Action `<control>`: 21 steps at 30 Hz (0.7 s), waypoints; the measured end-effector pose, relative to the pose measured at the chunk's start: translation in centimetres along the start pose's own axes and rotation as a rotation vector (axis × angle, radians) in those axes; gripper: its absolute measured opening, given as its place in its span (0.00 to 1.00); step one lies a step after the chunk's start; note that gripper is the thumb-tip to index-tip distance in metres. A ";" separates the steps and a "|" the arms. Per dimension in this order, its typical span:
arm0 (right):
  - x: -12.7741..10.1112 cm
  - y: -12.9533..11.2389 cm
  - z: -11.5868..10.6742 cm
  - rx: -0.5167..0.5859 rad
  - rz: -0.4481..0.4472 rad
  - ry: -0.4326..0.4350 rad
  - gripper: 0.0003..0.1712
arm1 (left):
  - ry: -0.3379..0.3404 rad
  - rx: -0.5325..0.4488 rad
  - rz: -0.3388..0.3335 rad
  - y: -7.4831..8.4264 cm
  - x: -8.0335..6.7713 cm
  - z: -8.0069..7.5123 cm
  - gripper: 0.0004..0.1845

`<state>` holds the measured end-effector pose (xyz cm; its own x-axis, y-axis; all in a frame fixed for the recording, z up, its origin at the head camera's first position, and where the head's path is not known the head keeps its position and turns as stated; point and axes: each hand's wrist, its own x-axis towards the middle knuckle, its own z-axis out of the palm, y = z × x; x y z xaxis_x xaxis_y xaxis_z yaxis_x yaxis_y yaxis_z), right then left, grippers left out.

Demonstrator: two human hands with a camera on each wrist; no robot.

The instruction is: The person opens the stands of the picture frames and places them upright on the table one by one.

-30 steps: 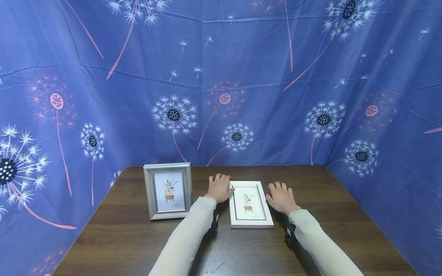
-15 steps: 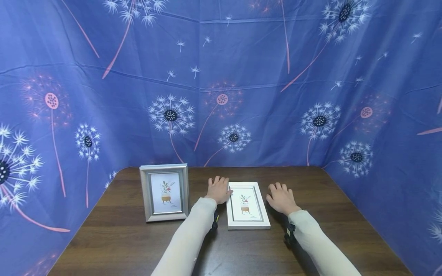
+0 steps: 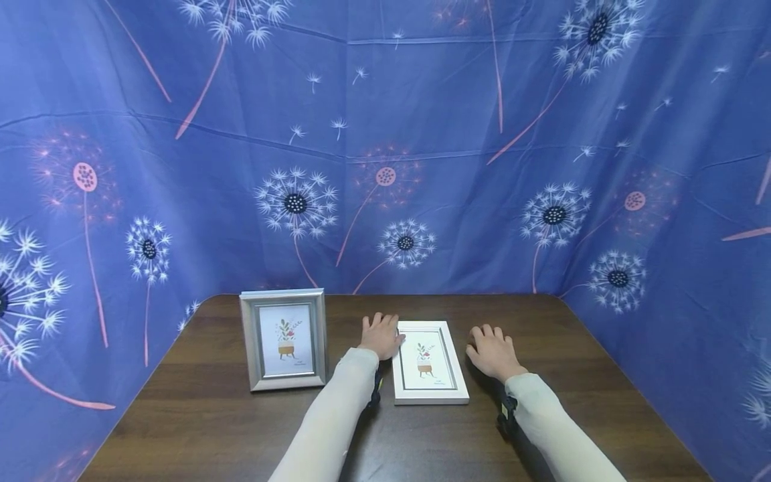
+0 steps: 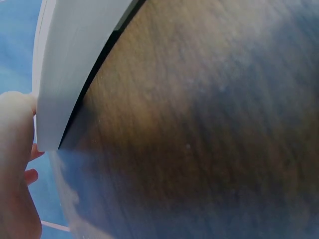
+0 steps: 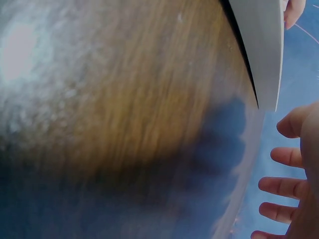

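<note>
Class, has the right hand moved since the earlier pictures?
Yes, slightly rightward: the right hand is nearer the table's right edge and farther from the white picture frame.

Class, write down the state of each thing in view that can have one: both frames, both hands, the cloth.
Silver frame: standing upright, picture showing.
White frame: lying face up on the table.
Left hand: touching the white frame's left edge.
Right hand: open, apart from both frames.
Cloth: hanging, creased.
</note>
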<state>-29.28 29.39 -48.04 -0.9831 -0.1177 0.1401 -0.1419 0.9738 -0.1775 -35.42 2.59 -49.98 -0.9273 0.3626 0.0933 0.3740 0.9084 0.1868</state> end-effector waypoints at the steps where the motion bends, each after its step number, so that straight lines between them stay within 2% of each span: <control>1: 0.0 0.0 0.0 0.000 0.001 -0.001 0.19 | -0.003 -0.004 -0.003 -0.1 0.0 0.1 0.31; 13: -0.2 0.1 0.2 0.005 0.013 -0.019 0.19 | -0.010 -0.003 -0.018 0.3 0.2 0.6 0.27; 21: -0.2 0.2 0.5 0.004 0.017 -0.033 0.19 | 0.012 0.013 -0.009 0.5 0.0 0.3 0.24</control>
<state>-29.15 29.49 -48.57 -0.9887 -0.1073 0.1045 -0.1252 0.9750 -0.1835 -35.25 3.12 -50.20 -0.9303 0.3519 0.1035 0.3653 0.9144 0.1747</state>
